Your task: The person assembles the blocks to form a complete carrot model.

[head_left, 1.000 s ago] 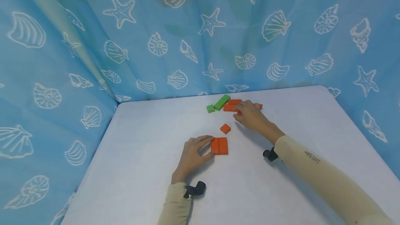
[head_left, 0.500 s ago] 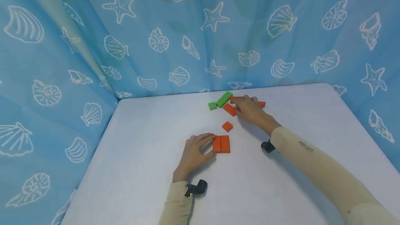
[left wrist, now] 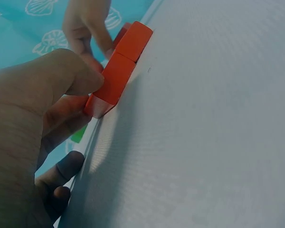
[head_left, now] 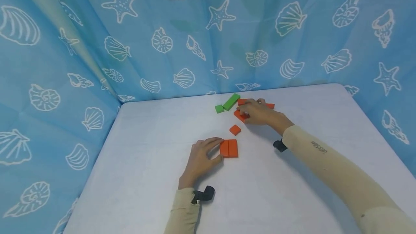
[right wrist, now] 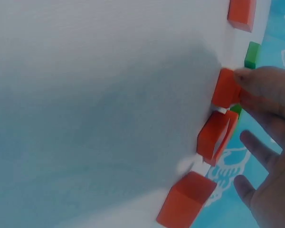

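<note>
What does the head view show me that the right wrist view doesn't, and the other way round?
Only the head view shows the left hand, both beige sleeves and the black wrist cameras. That hand is at a side-by-side pair of orange blocks; whether the wrist view catches the pair, I cannot tell.

Only the right wrist view shows two lower fingertips of the right hand spread clear of its pinched orange block.

Both show that hand and block, green blocks, white tabletop and seashell-print blue curtain.
</note>
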Tool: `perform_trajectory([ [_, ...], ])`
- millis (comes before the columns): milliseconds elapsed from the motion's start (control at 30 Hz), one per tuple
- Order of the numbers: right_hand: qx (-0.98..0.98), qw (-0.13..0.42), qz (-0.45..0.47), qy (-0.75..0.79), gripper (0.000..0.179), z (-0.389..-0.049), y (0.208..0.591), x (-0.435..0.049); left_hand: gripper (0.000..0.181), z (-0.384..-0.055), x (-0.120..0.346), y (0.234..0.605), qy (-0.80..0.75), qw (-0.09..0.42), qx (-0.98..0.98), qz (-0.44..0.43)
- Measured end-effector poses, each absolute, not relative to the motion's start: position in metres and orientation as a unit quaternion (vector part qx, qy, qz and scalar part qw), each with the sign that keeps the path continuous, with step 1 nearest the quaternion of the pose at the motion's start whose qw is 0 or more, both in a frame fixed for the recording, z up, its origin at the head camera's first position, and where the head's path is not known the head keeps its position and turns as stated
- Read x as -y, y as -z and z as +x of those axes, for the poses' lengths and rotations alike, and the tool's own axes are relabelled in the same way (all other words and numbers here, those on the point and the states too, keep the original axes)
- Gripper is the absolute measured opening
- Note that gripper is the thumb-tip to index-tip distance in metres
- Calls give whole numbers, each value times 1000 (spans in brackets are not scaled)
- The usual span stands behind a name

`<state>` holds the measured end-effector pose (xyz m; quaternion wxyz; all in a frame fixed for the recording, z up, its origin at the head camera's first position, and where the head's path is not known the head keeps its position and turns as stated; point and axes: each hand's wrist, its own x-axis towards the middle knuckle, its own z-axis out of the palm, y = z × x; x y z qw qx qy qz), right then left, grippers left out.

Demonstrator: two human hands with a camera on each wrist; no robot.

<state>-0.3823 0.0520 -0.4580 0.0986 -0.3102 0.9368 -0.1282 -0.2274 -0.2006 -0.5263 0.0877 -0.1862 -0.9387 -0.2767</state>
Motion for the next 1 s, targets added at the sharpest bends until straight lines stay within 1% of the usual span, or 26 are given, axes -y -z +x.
perform_trajectory([
  [167,-933,93,-322,128,27,-371,459,-59,50,-227,202,525,279,82,940,-178],
  [300,-935,92,-314,140,34,-359,467,-66,50,-227,202,527,278,81,940,-178],
  [400,-935,91,-310,144,36,-351,472,-72,49,-228,202,528,276,85,940,-182],
  [533,-932,89,-329,126,37,-339,470,-80,50,-228,202,529,275,88,938,-189],
  [700,-919,96,-359,130,35,-324,468,-86,50,-226,203,528,285,87,937,-184],
  [867,-915,108,-356,156,32,-310,467,-90,50,-227,203,529,287,83,937,-183],
  [1000,-912,102,-361,164,31,-300,465,-90,51,-227,202,529,290,76,937,-182],
])
